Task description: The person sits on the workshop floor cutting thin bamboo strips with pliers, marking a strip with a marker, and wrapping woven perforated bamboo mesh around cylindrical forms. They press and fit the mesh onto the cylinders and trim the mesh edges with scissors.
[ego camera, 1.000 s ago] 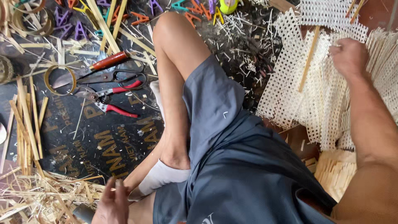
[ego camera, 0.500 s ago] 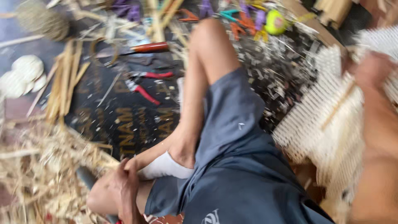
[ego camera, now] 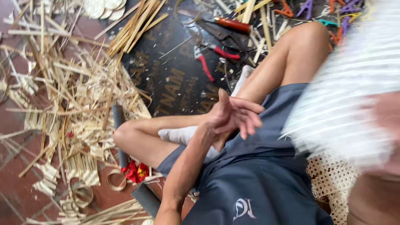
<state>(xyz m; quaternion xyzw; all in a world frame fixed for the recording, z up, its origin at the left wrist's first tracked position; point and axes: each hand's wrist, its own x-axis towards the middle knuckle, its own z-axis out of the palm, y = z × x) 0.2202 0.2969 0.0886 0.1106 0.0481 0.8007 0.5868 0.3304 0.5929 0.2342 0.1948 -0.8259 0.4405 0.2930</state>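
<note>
Swung up from the straw since half a second ago: left hand (ego camera: pixel 233 116), grip spread and empty. At three o'clock, pale woven mat (ego camera: pixel 346 104), blurred, open-mesh; right hand (ego camera: pixel 385 125) behind it, grip impossible to tell.

pliers (ego camera: pixel 216 58) red-handled | scissors (ego camera: pixel 227 31) | bamboo strips (ego camera: pixel 135 23) | dark mat (ego camera: pixel 175 79)

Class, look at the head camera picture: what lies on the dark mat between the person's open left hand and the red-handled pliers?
In the head view, between the left hand and the red-handled pliers, only bare dark mat with pale lettering and a few thin splinters shows.
</note>
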